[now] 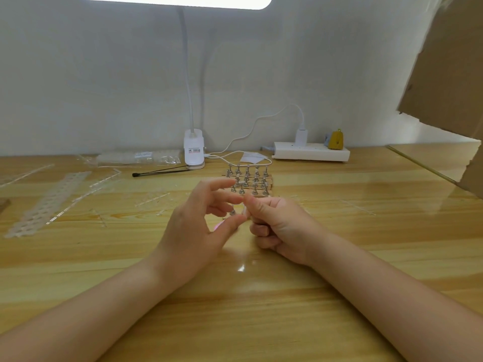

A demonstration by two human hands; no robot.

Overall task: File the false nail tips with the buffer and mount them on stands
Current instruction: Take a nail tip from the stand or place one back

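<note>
Strips [49,202] of clear plastic lie far left on the table [261,309]. Next, the left hand [198,231] has its thumb and a finger pinched together, maybe on a tiny stand [232,212]; it is too blurry to be sure. Stands [248,180] sit in rows just behind the hands. The right hand [277,226] is curled, its grip pinching a clear nail tip [245,211].

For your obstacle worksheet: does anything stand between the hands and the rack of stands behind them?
Nothing visible does. The left hand and right hand sit just before the rack of stands, with only bare table between.
</note>
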